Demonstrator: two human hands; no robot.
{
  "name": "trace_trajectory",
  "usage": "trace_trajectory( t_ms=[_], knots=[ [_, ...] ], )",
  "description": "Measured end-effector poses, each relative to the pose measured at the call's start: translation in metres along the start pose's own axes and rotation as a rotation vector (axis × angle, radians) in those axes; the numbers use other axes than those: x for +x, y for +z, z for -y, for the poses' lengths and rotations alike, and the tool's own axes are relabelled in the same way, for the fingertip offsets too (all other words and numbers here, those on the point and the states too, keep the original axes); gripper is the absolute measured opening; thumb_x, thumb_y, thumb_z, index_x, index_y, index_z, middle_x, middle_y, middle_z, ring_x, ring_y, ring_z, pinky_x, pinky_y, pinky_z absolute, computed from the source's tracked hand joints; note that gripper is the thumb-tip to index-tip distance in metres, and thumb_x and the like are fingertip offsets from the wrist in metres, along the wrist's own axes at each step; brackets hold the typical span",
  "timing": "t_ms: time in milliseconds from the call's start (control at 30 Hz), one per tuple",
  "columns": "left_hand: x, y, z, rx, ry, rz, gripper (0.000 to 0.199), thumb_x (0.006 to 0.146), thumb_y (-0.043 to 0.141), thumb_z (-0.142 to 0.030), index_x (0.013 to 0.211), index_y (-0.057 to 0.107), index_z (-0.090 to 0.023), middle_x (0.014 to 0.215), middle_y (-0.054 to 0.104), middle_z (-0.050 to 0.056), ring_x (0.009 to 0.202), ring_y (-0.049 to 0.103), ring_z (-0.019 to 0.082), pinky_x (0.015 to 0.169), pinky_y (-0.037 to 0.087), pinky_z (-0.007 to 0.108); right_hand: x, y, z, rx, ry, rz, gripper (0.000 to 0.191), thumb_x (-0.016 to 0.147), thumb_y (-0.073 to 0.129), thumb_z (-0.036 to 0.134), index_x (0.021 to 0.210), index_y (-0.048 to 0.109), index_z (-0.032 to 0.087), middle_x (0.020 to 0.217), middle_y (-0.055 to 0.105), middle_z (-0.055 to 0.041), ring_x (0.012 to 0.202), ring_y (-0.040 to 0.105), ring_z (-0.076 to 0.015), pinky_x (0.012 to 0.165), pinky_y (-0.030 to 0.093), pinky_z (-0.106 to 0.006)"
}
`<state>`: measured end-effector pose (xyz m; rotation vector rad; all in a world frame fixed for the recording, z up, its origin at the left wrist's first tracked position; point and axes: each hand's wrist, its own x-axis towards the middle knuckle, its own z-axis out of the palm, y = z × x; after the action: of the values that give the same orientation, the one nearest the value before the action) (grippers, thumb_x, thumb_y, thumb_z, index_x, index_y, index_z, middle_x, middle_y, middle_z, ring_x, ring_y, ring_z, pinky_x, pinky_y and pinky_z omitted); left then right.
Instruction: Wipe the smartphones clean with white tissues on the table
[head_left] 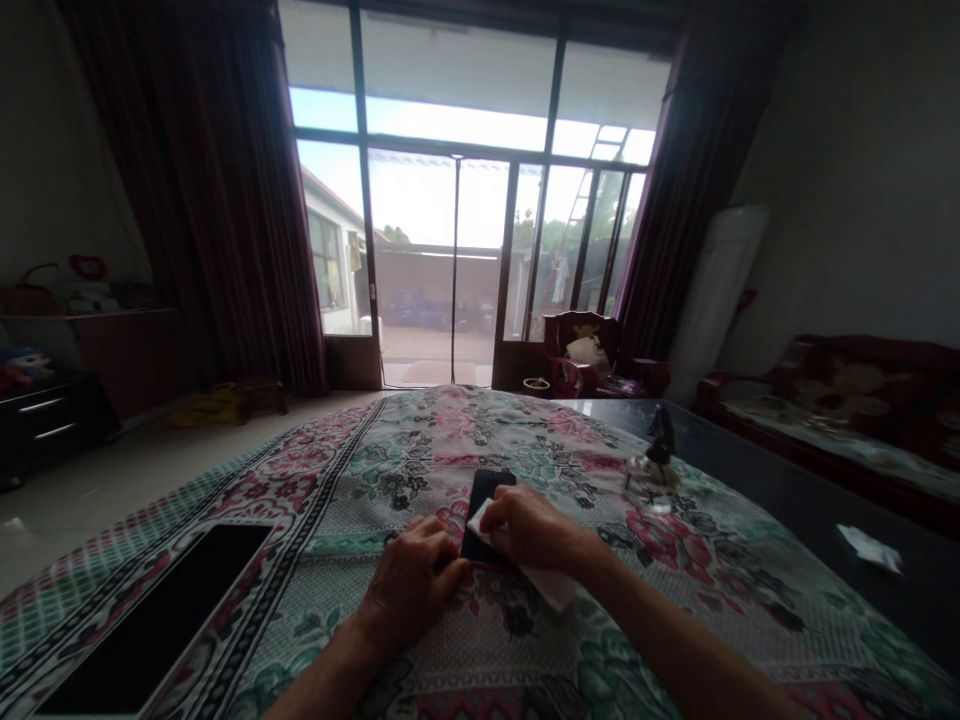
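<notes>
A dark smartphone [491, 490] lies flat on the flowered cloth in front of me. My left hand [420, 562] rests beside it, fingers curled, the thumb and fingertips gripping its lower left edge. In my right hand [529, 525] is a bunched white tissue [551, 585], pressed against the phone's screen; part of it hangs out below the palm. The right hand covers much of the phone's right side. A clear spray bottle [651, 485] with a black trigger head stands to the right of the hands.
A large tablet [161, 620] with a black screen lies at the left on the flowered tablecloth [352, 620]. A crumpled white tissue [870, 550] sits on the dark tabletop [795, 520] at the right. Beyond are a wooden armchair [581, 350], a sofa and a glazed door.
</notes>
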<state>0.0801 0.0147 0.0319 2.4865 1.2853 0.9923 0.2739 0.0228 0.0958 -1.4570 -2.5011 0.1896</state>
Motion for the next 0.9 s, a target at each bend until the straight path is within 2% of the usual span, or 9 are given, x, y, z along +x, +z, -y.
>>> trace_trajectory(
  t_ms=[133,233,367,467,567,633,833,900],
  knots=[
    [0.000,-0.001,0.000,-0.009,-0.015,0.015,0.016,0.082,0.063,-0.026,0.066,0.063,-0.021,0.078,0.061,0.000,0.081,0.057,0.016,0.077,0.046,0.028,0.004,0.001,-0.018,-0.115,0.164,-0.096,0.023,0.080,0.050,0.017,0.075,0.072,0.019,0.084,0.065,-0.0054,0.069,0.055,-0.0130,0.065,0.036,-0.023],
    [0.001,-0.002,-0.001,-0.016,-0.019,0.019,0.015,0.083,0.062,-0.025,0.068,0.064,-0.021,0.079,0.062,0.001,0.082,0.058,0.017,0.078,0.046,0.028,0.003,0.001,-0.020,-0.156,0.203,-0.100,0.023,0.081,0.050,0.017,0.073,0.071,0.018,0.086,0.065,-0.0061,0.069,0.055,-0.0134,0.066,0.037,-0.024],
    [0.001,-0.002,-0.002,-0.015,-0.008,0.016,0.016,0.082,0.062,-0.025,0.067,0.064,-0.021,0.079,0.062,0.000,0.082,0.058,0.016,0.078,0.046,0.028,0.000,0.001,-0.011,-0.038,0.054,-0.026,0.020,0.076,0.054,0.014,0.076,0.074,0.020,0.081,0.068,-0.0037,0.071,0.057,-0.0130,0.067,0.039,-0.022],
    [0.000,-0.003,-0.003,-0.010,-0.010,0.027,0.015,0.083,0.061,-0.023,0.068,0.065,-0.021,0.080,0.062,0.001,0.083,0.058,0.017,0.078,0.045,0.028,0.000,0.003,-0.006,0.118,-0.104,0.127,0.025,0.069,0.055,0.009,0.078,0.075,0.020,0.077,0.071,-0.0006,0.069,0.058,-0.0117,0.066,0.040,-0.019],
    [0.000,-0.003,-0.003,-0.010,-0.008,0.035,0.016,0.083,0.059,-0.023,0.069,0.065,-0.021,0.080,0.062,0.001,0.084,0.058,0.017,0.078,0.045,0.027,0.001,0.005,-0.009,0.212,-0.164,0.230,0.027,0.067,0.054,0.008,0.079,0.075,0.021,0.074,0.072,0.0017,0.067,0.059,-0.0108,0.066,0.041,-0.018],
    [0.001,-0.003,-0.003,-0.013,-0.001,0.030,0.016,0.084,0.060,-0.025,0.069,0.064,-0.021,0.080,0.062,0.001,0.083,0.057,0.017,0.079,0.045,0.028,0.003,0.007,-0.015,0.226,-0.140,0.193,0.027,0.067,0.055,0.009,0.080,0.076,0.020,0.075,0.072,0.0013,0.067,0.059,-0.0110,0.066,0.042,-0.018],
    [0.000,-0.002,-0.002,-0.016,-0.015,0.030,0.016,0.083,0.061,-0.025,0.068,0.062,-0.021,0.078,0.061,0.000,0.082,0.057,0.016,0.078,0.044,0.027,0.009,0.011,-0.033,0.098,0.069,-0.116,0.024,0.073,0.055,0.013,0.083,0.076,0.019,0.084,0.069,-0.0048,0.071,0.059,-0.0134,0.069,0.041,-0.023],
    [-0.001,-0.003,-0.002,-0.017,-0.014,0.028,0.016,0.083,0.061,-0.025,0.068,0.062,-0.020,0.079,0.061,0.000,0.082,0.057,0.016,0.078,0.044,0.027,0.008,0.011,-0.035,0.067,0.095,-0.143,0.023,0.075,0.054,0.013,0.081,0.075,0.019,0.085,0.068,-0.0053,0.072,0.058,-0.0136,0.069,0.041,-0.023]
  ],
)
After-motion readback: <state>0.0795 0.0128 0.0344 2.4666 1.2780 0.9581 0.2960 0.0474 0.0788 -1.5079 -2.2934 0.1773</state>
